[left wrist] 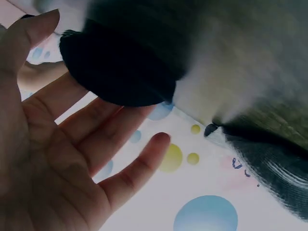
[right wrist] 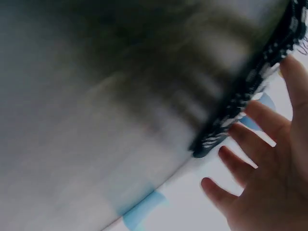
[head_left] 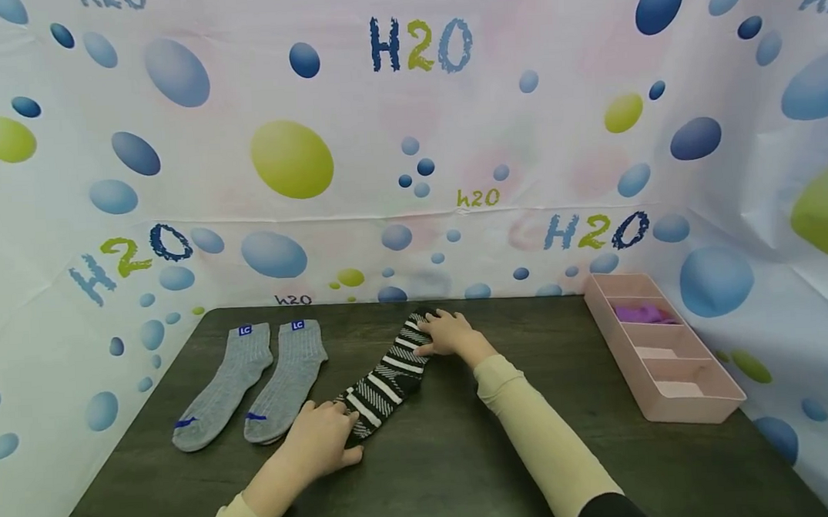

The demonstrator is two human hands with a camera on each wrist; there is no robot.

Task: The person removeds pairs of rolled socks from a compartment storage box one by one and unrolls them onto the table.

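A black and white striped sock [head_left: 385, 383] lies at a slant on the dark table, its toe end toward me. My left hand [head_left: 322, 440] rests on the near end, thumb spread apart from the sock. In the left wrist view its extended fingers [left wrist: 115, 130] touch the sock's dark end [left wrist: 120, 72]. At the far end my right hand [head_left: 452, 335] lies on the cuff. The right wrist view has those fingers [right wrist: 255, 144] spread and fairly straight along the sock's edge [right wrist: 236, 106]. Part of each end is hidden under the hands.
Two grey socks [head_left: 225, 382] [head_left: 290, 379] with blue marks lie side by side at the left of the table [head_left: 465, 472]. A pink divided box [head_left: 626, 357] stands at the right edge, a purple item [head_left: 641, 314] in one compartment. A printed curtain [head_left: 450, 133] closes off the back.
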